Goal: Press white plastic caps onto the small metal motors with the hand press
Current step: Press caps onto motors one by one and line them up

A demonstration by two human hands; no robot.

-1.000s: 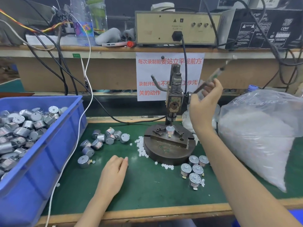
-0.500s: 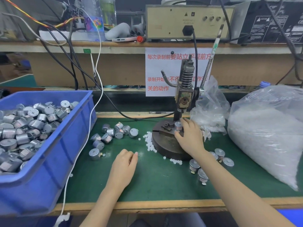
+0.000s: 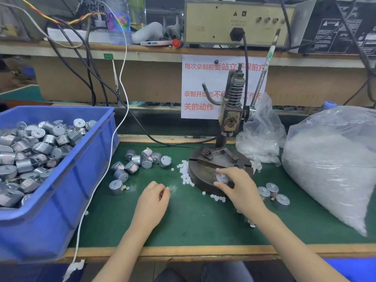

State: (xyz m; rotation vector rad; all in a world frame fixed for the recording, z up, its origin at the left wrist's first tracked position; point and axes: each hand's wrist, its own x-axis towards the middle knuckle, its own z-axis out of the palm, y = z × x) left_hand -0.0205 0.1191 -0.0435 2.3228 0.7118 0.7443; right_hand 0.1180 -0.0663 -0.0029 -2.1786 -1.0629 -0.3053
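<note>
Right hand (image 3: 238, 186) grips a white-capped silver metal motor (image 3: 222, 178); left hand's (image 3: 151, 200) grip unclear. Few finished motors (image 3: 272, 189) at iron press's (image 3: 231, 119) four o'clock; blue plastic bin (image 3: 67, 180) full.

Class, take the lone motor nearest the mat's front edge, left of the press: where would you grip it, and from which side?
Pinch the motor across its curved side wall, coming down from above. It seems to stand on end, round flat face up, so the wall offers two opposite sides.

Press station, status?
Right hand pinches small silver metal motor, white-capped, over round dark press base. Left hand rests on green mat, fingers curled, grip unclear. Loose white plastic caps beside base.
</note>
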